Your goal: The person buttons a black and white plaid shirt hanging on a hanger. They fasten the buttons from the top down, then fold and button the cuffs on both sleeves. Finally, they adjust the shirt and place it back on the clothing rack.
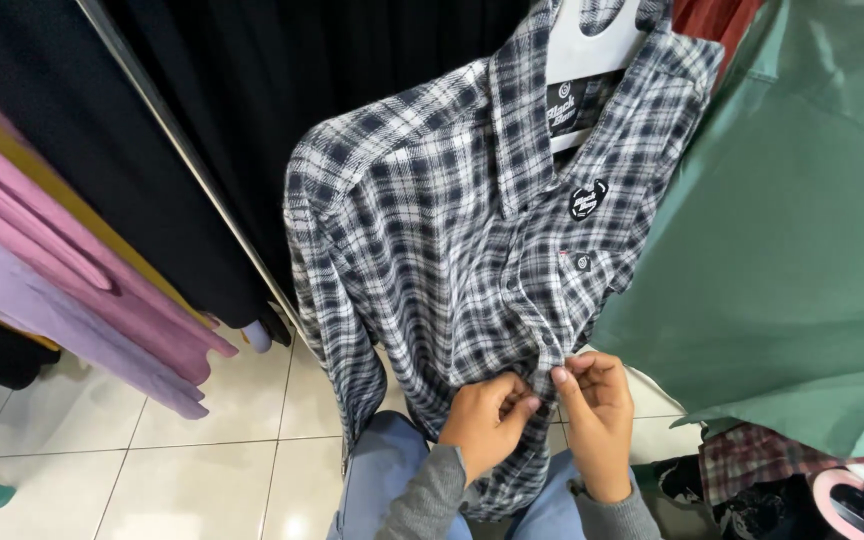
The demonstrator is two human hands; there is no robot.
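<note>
Shirt (452,230) on hanger (592,40) – centre; rack garments (72,260) L; hung cloth (802,230) R.

Grey knit sleeves (432,500) on both arms, light blue jeans (377,480) below, bare hands, no rings.

The black-and-white checked flannel shirt (452,250) looks soft, matt cloth; its white hanger (592,45) smooth plastic. The cream floor tiles (202,460) are glossy; the green shirt (802,230) is plain matt fabric.

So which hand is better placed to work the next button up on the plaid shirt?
Probably the right hand: it pinches the placket of the plaid shirt slightly higher, directly below the next button. The left hand grips lower.
</note>
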